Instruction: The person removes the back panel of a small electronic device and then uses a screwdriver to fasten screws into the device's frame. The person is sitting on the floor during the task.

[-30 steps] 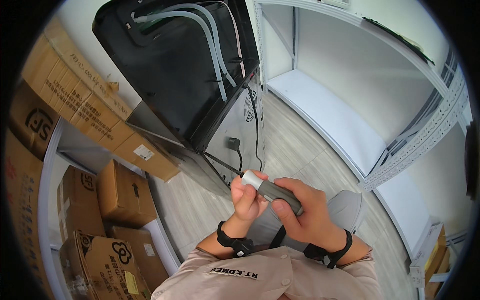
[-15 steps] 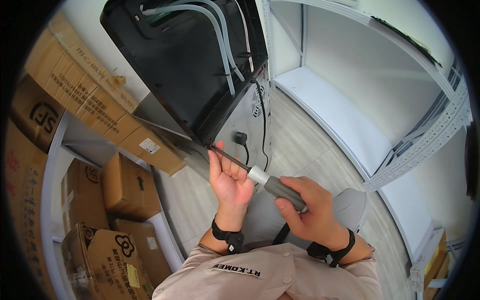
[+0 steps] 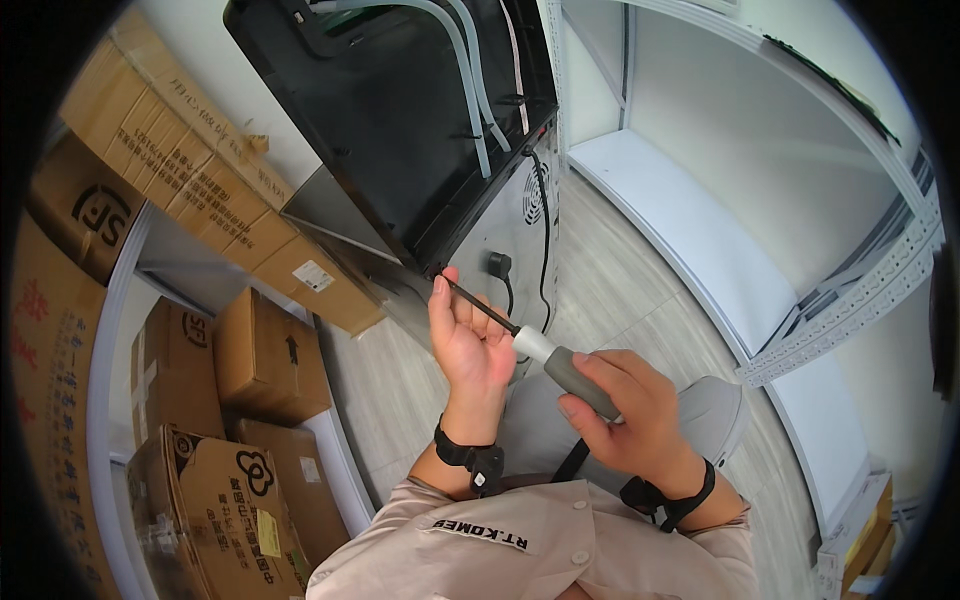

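Note:
My right hand (image 3: 630,410) is closed round the grey handle of a screwdriver (image 3: 577,382), which has a white collar and a long dark shaft. The shaft slants up and left to the lower corner of a black panel (image 3: 370,130) on a tall appliance. There, the thumb and forefinger of my left hand (image 3: 475,350) are closed about the shaft near its tip, palm turned up and the other fingers curled. My fingers hide the very tip and any screw. Pale tubes (image 3: 470,75) run down inside the panel.
A black plug (image 3: 498,264) and power cord (image 3: 545,250) hang at the appliance's vented metal back. Cardboard boxes (image 3: 270,350) fill shelving on the left, and a long carton (image 3: 190,165) leans beside the appliance. White metal shelving (image 3: 690,240) curves along the right.
The whole scene has shifted a little to the right in the picture. Both hands keep their hold on the screwdriver, with its tip still at the panel's corner.

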A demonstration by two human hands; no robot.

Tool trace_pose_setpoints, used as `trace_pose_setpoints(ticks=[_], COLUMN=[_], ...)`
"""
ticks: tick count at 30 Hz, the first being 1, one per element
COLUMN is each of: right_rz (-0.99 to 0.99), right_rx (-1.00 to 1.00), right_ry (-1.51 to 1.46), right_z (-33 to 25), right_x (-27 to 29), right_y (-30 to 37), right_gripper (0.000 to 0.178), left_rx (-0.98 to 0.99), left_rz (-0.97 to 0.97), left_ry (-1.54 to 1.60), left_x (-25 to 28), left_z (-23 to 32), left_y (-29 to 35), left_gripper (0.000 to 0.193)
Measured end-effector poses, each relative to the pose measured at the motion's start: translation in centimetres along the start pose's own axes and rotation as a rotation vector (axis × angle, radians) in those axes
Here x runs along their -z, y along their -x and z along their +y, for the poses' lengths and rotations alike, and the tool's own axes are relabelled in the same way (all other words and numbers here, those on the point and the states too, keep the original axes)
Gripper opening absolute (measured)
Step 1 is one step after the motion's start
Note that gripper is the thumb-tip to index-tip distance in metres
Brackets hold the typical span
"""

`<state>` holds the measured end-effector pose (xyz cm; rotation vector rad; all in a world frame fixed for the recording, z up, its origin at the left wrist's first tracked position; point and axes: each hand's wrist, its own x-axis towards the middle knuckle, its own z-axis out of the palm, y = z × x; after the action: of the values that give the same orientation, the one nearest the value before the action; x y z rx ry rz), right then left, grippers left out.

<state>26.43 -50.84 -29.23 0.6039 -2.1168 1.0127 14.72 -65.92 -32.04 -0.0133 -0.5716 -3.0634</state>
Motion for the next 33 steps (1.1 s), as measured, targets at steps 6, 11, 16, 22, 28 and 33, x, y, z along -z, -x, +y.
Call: trace_pose_setpoints(ticks=[6,11,16,22,28,33], right_rz=[0.027,0.036,0.019,-0.015,0.092,0.096], right_rx=[-0.044,-0.080,-0.136,-0.189,-0.223,-0.208], right_ry=[-0.031,-0.054,-0.025,-0.007,0.009,-0.035], right_z=[-0.1,0.4,1.7,3.1,3.6,3.7], right_x=[0.6,2.0,3.4,3.7,3.4,2.0], right_y=[0.1,1.1,2.8,5.7,6.9,5.6], right_gripper=[0.037,0.032,0.028,0.025,0.023,0.023], left_rx=[0.022,0.054,0.096,0.383,0.643,0.633], left_rz=[0.070,-0.049,-0.199,-0.045,-0.176,-0.142], left_ry=[0.004,0.001,-0.220,0.031,0.187,0.111], left_x=[-0.5,1.4,4.5,7.1,9.1,9.1], left_z=[0.1,-0.2,-2.1,-3.0,-2.8,-2.8], left_y=[0.1,0.4,0.4,0.5,0.7,1.2], left_gripper=[0.021,0.016,0.015,0.018,0.022,0.030])
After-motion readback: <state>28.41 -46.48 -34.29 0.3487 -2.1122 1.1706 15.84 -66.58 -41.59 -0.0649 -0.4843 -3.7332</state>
